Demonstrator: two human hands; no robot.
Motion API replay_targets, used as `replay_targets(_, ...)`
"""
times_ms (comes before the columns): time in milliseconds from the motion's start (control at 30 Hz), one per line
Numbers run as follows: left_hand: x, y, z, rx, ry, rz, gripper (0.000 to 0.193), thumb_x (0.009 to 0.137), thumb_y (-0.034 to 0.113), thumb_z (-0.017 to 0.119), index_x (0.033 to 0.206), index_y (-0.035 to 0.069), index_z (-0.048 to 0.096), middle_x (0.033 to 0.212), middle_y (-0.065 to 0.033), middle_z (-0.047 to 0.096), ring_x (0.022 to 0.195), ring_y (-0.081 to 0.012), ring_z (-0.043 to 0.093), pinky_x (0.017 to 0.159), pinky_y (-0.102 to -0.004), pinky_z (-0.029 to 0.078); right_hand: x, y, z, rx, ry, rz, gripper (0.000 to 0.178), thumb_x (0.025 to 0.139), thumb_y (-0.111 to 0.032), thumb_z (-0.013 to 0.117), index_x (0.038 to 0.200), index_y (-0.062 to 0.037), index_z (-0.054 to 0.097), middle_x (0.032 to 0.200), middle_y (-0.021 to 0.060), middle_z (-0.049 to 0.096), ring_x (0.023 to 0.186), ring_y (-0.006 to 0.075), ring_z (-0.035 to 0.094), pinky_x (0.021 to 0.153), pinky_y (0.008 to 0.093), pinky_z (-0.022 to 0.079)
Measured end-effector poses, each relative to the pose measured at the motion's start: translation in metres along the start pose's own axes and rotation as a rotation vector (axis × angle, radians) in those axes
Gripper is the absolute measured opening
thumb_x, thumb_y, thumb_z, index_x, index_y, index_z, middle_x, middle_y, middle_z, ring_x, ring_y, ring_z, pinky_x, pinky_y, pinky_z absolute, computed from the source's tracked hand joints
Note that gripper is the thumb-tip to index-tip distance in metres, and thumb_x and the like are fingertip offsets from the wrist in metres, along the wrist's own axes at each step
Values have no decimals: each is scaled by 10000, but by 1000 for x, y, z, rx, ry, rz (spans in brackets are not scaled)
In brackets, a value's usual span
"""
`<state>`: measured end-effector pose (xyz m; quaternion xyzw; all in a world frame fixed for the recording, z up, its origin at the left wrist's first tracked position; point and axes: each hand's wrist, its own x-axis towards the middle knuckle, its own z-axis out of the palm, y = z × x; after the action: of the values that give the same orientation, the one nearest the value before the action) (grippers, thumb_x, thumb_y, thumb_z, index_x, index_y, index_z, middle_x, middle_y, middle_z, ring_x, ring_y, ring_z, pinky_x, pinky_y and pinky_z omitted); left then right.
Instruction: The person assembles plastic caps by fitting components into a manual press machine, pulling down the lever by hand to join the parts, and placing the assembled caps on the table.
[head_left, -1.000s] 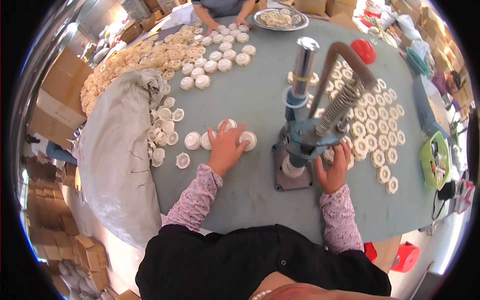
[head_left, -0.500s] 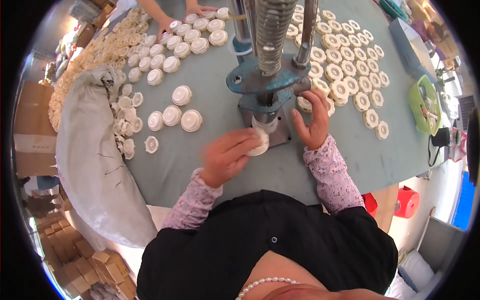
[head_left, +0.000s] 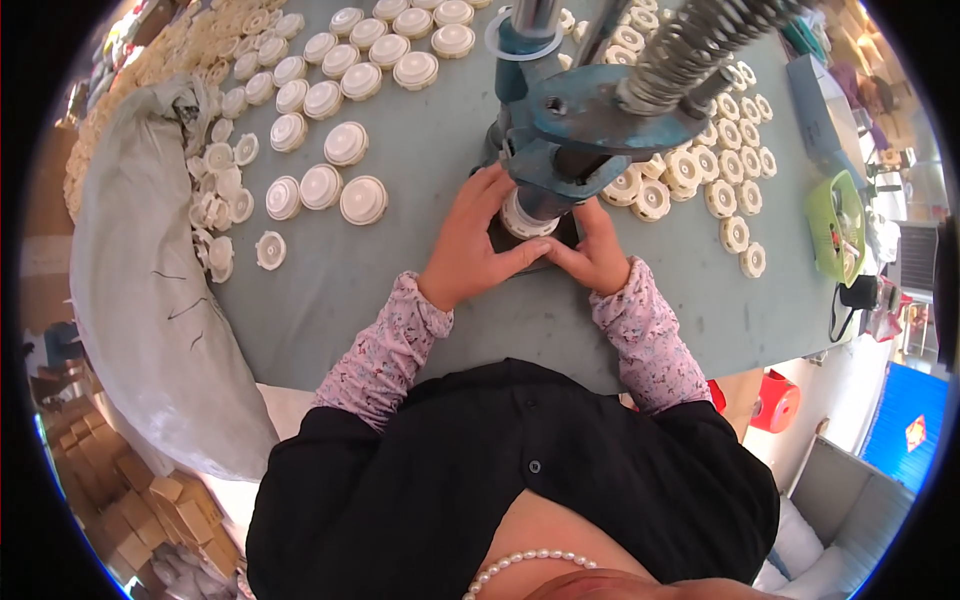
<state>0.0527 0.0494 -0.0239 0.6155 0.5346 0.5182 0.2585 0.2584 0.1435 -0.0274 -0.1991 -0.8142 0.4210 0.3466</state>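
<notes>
Both hands (head_left: 530,245) at press (head_left: 590,110)

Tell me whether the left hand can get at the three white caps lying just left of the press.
Probably yes: the left hand sits by the press, and bare table separates it from the white caps.

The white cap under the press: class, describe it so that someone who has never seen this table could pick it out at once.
Find the blue hand press with its coiled spring standing on the grey-green table. Directly under its head sits one white ribbed cap, with the left hand and right hand on either side of it. Unlike the other caps lying in loose rows, it sits alone on the press base between the fingers.
</notes>
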Motion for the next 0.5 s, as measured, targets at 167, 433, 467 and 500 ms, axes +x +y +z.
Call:
replay_targets(167, -4, -6, 10, 58, -31, -51, 849, 767, 382, 919, 1419, -28, 561, 1505, -225, 544, 1460, -408, 454, 1222, -547, 322, -3, 2, -6, 63, -93, 53, 667, 823, -172, 784, 1420, 10, 548, 1461, 209, 540, 1396, 388, 483, 1206, 451, 332)
replay_targets(433, -10, -2, 28, 188, 178, 3, 761, 741, 332, 930, 1382, 80, 606, 1395, -74, 606, 1472, -347, 463, 1214, -573, 248, -8, 5, -3, 161, -134, 144, 807, 710, -66, 607, 1501, 26, 481, 1554, 237, 466, 1495, 432, 384, 1252, 441, 250)
replay_targets(467, -11, -2, 29, 185, 179, -1, 761, 741, 332, 930, 1382, 80, 606, 1395, -74, 606, 1472, -347, 463, 1214, -573, 248, -7, 6, -3, 161, -138, 148, 807, 710, -66, 607, 1501, 26, 481, 1554, 237, 466, 1495, 432, 384, 1252, 441, 250)
replay_targets(500, -12, -2, 31, 214, 199, -9, 755, 737, 332, 931, 1377, 88, 612, 1383, -66, 607, 1454, -339, 477, 1201, -563, 262, -7, 7, -3, 137, -137, 127, 802, 709, -64, 605, 1497, 26, 485, 1545, 240, 471, 1486, 441, 389, 1249, 442, 254)
